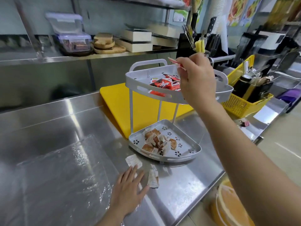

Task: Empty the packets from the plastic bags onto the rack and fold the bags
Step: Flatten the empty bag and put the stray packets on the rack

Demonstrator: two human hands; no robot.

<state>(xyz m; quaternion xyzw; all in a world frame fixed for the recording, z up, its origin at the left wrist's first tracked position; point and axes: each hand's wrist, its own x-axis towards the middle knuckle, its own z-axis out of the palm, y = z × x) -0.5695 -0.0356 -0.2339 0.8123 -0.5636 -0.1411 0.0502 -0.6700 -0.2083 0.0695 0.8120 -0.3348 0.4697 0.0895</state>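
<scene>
Head view: your right hand (197,79) hides the right half of the upper tray (141,84), and the clear plastic bag (65,176) at 8 o'clock is hard to trace on the steel counter (187,180). Your right fingertips pinch a red packet (175,61) just above that tray, at 12 o'clock. Your left hand (128,191) lies flat on the bag's edge with its fingers spread, and two loose packets (153,178) lie just beside the fingertips. The upper tray holds red packets (164,84), and the lower tray (187,154) holds brown-and-white packets (156,141).
</scene>
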